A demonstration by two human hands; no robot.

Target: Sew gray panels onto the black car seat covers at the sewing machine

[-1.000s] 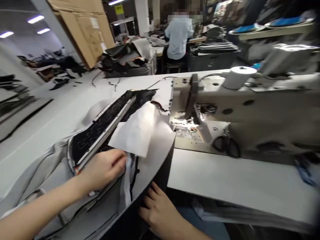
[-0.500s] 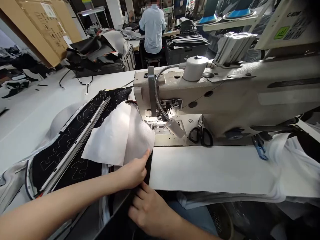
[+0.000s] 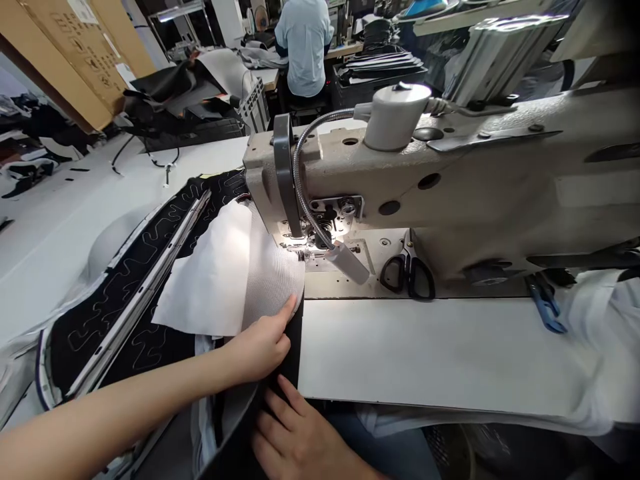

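Observation:
Under the head of the sewing machine (image 3: pixel 400 180) lies a white mesh fabric piece (image 3: pixel 270 277), with a plain white flap (image 3: pixel 205 287) folded over its left part. My left hand (image 3: pixel 263 347) presses its outstretched index finger on the mesh near the right edge; its other fingers are curled in at the fabric, their tips partly hidden. Below it, my right hand (image 3: pixel 300 433) rests its spread fingers on black fabric (image 3: pixel 293 353) at the table edge. Black quilted material (image 3: pixel 160 227) with wavy stitching extends leftward beneath the white layers. The needle area is lit and partly covered by the lamp.
Black-handled scissors (image 3: pixel 407 270) lie on the machine bed, and blue-handled snips (image 3: pixel 547 310) farther right. White fabric (image 3: pixel 600 333) is heaped at the right table end. A cardboard box (image 3: pixel 75 53) stands at back left. A person (image 3: pixel 305 50) sits beyond the machine.
The view has shifted closer to the machine. My left index finger stays on the mesh. My right hand sits slightly lower, its fingers straighter and more spread on the black fabric.

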